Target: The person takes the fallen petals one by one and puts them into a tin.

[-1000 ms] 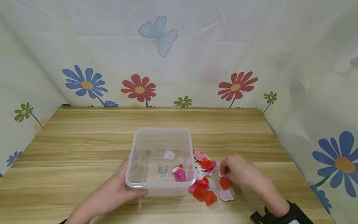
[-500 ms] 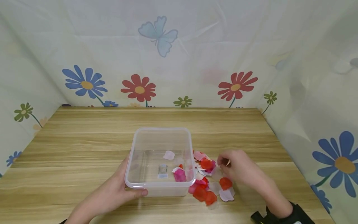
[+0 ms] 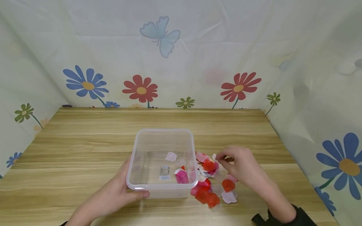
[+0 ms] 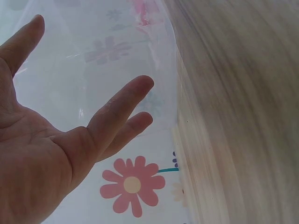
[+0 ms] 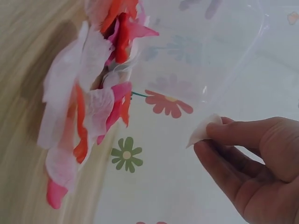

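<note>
A clear plastic box (image 3: pixel 158 188) with an open top stands on the table, a few petals and a small clear piece (image 3: pixel 164 172) visible in it. My left hand (image 3: pixel 117 190) spans its near left corner, thumb along the front wall. In the left wrist view the left fingers (image 4: pixel 124 100) are spread and nearly straight against the box. My right hand (image 3: pixel 240 161) pinches a white artificial petal (image 5: pixel 203 130) between thumb and fingertips, raised right of the box. Beneath and beside that hand lies a loose pile of red, pink and white petals (image 3: pixel 209 165).
A wood-grain table (image 3: pixel 93 138) reaches back to a pale curtain (image 3: pixel 198 62) printed with flowers and a butterfly. Separate petals, such as a red one (image 3: pixel 228 185) and a pale lilac one (image 3: pixel 229 197), lie in front of the right hand.
My right hand has risen and moved slightly left and away from me, lifting a white petal off the scattered petals. The left hand and the box have stayed in place.
</note>
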The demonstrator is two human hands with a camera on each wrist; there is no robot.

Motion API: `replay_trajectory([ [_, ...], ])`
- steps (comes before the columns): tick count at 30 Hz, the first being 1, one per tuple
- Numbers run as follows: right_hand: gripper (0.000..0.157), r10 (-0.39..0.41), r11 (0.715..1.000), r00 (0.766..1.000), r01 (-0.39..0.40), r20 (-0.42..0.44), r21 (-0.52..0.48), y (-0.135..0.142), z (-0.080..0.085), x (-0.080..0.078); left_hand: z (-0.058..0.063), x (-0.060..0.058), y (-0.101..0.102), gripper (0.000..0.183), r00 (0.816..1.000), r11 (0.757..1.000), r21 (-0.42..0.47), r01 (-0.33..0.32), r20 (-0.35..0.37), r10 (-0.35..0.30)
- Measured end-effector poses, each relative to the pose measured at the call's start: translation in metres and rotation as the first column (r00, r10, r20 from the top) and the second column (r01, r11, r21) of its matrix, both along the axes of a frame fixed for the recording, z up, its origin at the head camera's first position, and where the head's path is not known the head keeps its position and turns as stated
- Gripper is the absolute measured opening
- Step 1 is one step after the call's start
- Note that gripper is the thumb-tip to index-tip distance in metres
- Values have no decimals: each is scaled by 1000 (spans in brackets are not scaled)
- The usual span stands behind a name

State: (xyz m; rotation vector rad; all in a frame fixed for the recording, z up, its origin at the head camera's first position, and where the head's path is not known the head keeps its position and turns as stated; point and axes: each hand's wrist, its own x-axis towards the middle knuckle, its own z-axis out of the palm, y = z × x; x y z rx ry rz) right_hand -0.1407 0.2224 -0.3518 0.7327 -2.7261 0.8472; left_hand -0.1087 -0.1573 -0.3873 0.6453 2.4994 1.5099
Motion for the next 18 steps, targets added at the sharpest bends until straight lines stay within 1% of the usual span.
replay_trajectory([
  [4,31,36,996,991,-45,-127,-73,-6,3,2,0,0,0,121,1000,1000,-7,-2,-14,2],
  [8,34,73,986,976,-101,-204,-130,-13,8,5,0,0,0,120,1000,1000,-8,2,-21,-2],
  [11,35,97,980,970,-132,-222,-149,-19,11,9,1,0,0,120,1000,1000,-7,3,-13,-3],
  [15,33,133,971,967,-171,-218,-168,-26,15,12,2,0,0,120,1000,1000,-10,2,-2,-2],
  [17,31,156,963,964,-197,-216,-186,-30,16,14,2,0,1,120,1000,1000,-13,0,3,0],
  [18,24,174,956,962,-217,-212,-199,-31,17,14,2,0,1,120,1000,1000,-13,-1,4,1],
])
